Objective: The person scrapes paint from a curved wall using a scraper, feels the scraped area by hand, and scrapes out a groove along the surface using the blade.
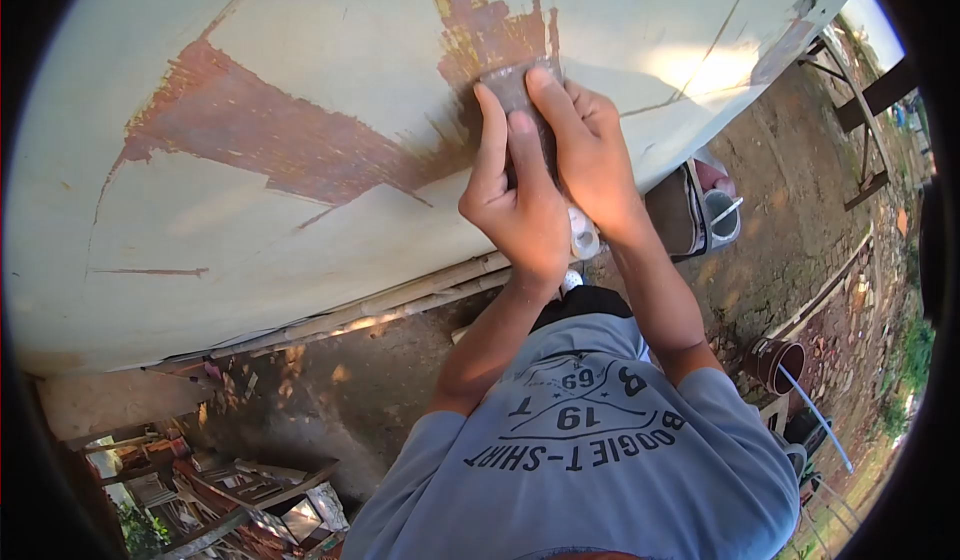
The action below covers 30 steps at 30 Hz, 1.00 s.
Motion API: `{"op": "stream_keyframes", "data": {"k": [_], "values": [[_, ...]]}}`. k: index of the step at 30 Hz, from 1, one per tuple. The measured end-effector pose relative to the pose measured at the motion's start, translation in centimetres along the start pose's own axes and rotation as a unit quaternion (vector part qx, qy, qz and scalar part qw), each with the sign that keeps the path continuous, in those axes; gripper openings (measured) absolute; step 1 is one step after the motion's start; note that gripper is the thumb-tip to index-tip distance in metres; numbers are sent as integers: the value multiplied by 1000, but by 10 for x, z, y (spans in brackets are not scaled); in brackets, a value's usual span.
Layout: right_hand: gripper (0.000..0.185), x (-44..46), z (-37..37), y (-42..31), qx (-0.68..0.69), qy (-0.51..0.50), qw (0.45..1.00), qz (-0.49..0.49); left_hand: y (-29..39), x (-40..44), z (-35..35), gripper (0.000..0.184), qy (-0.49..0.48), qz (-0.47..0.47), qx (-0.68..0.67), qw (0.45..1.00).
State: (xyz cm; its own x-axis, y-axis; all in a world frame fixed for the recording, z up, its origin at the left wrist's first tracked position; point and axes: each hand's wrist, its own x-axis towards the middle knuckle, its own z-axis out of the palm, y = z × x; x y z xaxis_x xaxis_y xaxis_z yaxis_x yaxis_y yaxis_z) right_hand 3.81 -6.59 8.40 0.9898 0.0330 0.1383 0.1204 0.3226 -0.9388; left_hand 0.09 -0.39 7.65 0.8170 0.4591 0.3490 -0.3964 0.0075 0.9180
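Both hands hold a flat, grey-brown scraper with its wide edge against the pale painted surface. My left hand grips it from the left, thumb and forefinger stretched along its face. My right hand closes round the right side, thumb pressed on top. The scraper's lower part is mostly hidden between the palms. Just beyond its edge is a brown bared patch with ragged yellowish borders. A larger brown bared patch spreads to the left.
Long poles run under the surface's lower edge. To the right on the dirt ground stand a grey bucket and a brown bucket with a blue stick. Wood scraps lie piled lower left; a wooden frame stands far right.
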Motion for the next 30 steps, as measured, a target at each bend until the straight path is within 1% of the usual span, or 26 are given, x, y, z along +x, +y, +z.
{"op": "stream_keyframes", "data": {"k": [1,2,3,5,6,8,10,11,13,14,16,17,18,19,21,22,25,26,27,30], "values": [[37,-2,-2,-3,-4,-13,1000,-1,4,1,0,41,-7,-29,-13,999],[38,-5,1,-5,42,-19,999,0,-3,-4,-1,42,1,-19,-14,1000],[38,-5,-2,2,14,-10,1000,2,-15,-8,1,42,7,-1,-22,1000],[39,-9,-12,30,-39,14,999,11,-31,-16,-2,42,17,28,18,999],[40,-8,-6,23,-28,26,999,-11,-33,-14,-1,42,14,29,4,999],[41,2,-2,-5,-30,-6,999,-23,-8,3,7,39,20,10,-41,999],[42,0,1,-15,-11,-17,1000,-3,7,3,6,37,22,-30,-66,997],[42,0,-1,-12,-21,-9,1000,-3,3,3,8,38,30,-9,-34,999],[42,-9,-6,17,-36,7,999,-5,-25,-11,3,38,45,35,33,998],[42,-10,-11,28,-54,9,998,-4,-37,-18,2,38,53,30,8,998],[41,-1,-5,10,-46,-4,998,-39,-16,-6,9,38,47,25,-28,998],[40,-2,-3,-1,-40,-9,998,-43,-4,-3,8,38,46,12,-37,998],[39,2,-4,-13,-64,-16,998,-21,3,4,8,37,30,9,-40,999],[40,-2,-4,-9,-59,-9,998,-11,0,-1,6,37,38,4,-32,999],[40,-2,-5,6,-51,-4,998,-22,-15,-5,9,37,52,18,-32,998],[41,-7,-6,11,-37,-2,999,-13,-19,-9,7,38,56,22,12,998],[40,-3,0,3,-46,1,998,-39,-8,-5,5,42,31,-5,-14,999],[39,3,-2,-1,-25,-32,999,-33,4,0,5,42,28,-3,-16,999],[39,-6,-3,2,-32,-27,999,-17,5,3,4,41,16,-36,-64,997],[40,-4,-4,2,-54,-21,998,-19,-9,-6,8,40,47,11,-37,998]]}}
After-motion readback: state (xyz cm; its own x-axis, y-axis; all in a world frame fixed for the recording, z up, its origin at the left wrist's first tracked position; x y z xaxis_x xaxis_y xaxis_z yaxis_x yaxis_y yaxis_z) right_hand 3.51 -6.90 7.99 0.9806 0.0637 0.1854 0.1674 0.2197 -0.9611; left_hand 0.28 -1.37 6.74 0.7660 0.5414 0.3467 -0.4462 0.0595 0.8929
